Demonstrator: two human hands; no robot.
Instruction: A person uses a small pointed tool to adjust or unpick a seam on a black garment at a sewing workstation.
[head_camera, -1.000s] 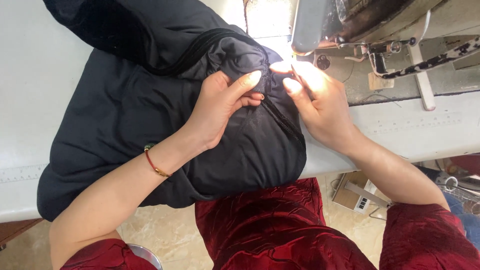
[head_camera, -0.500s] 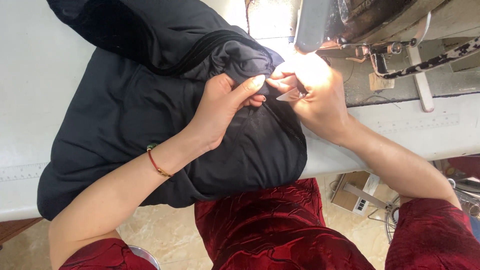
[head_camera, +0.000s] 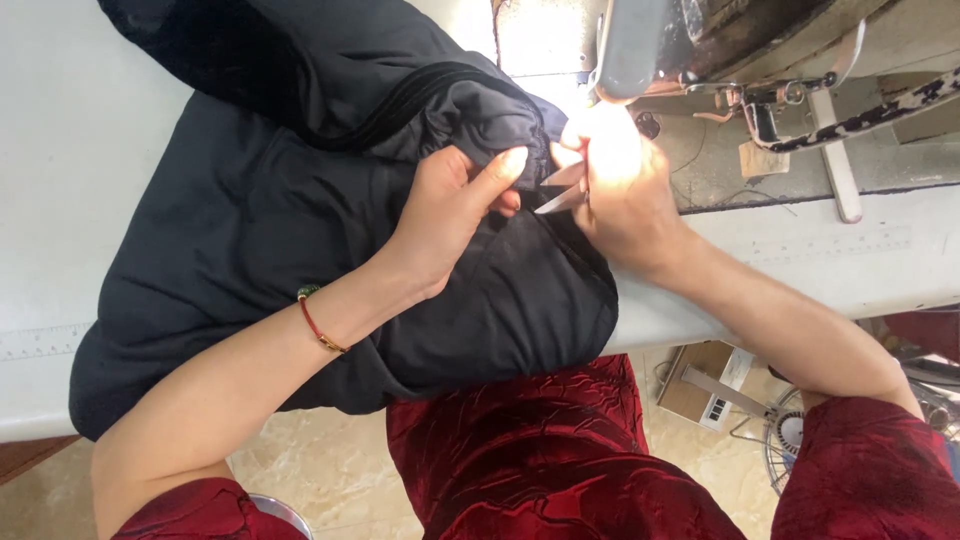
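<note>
A black padded garment (head_camera: 270, 240) with a zipper line lies bunched on a white sewing table (head_camera: 70, 150). My left hand (head_camera: 450, 215) pinches a fold of the fabric near its right edge, thumb stretched toward the seam. My right hand (head_camera: 625, 195), brightly lit by the machine lamp, holds small metal thread snips (head_camera: 562, 190) whose blades are apart and point left at the fabric beside my left thumb. A red cord bracelet (head_camera: 322, 325) is on my left wrist.
The grey head of a sewing machine (head_camera: 700, 40) stands just behind my right hand, with its metal parts at the top right. A ruler strip (head_camera: 860, 245) runs along the table's front edge. My red velvet lap, a cardboard box (head_camera: 705, 385) and a fan lie below.
My right hand has dropped slightly from the machine's needle area toward the fabric and brought the snips to the seam. My left hand keeps its hold on the fold.
</note>
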